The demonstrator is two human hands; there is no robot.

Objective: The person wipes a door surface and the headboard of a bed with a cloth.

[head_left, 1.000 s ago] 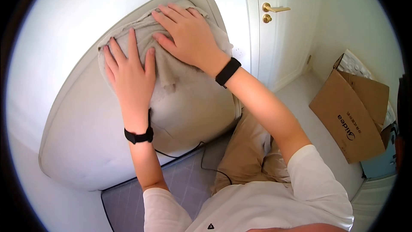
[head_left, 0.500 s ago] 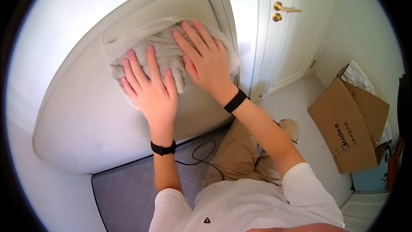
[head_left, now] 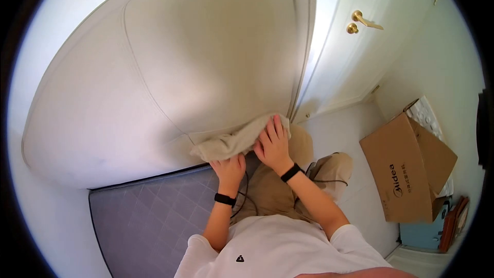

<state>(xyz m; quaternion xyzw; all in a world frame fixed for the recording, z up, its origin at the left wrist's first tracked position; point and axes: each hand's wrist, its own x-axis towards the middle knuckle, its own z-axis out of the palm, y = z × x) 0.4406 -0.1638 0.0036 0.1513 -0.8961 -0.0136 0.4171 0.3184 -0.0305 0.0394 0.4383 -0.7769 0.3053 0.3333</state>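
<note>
- cloth [head_left: 231, 143]: beige, bunched into a band along the lower edge of the padded headboard [head_left: 206, 46], near its right-hand corner.
- left hand [head_left: 229, 171]: at the cloth's lower edge, fingertips hidden by the fabric; whether it grasps or merely touches cannot be told.
- right hand [head_left: 274, 146]: unclenched, fingers extended over the cloth's right end.
- black wristbands [head_left: 292, 172]: one on each wrist.
- quilted grey mattress [head_left: 149, 211]: below the headboard, left of the person's tan trousers [head_left: 267, 190].
- black cable [head_left: 245, 190]: looped beside the left wrist.
- cardboard box [head_left: 391, 175]: at right, marked "midea", flaps open, white molded packing behind; a blue object [head_left: 424, 232] lies beneath.
- white door [head_left: 381, 62]: upper right, with brass handle [head_left: 369, 22].
</note>
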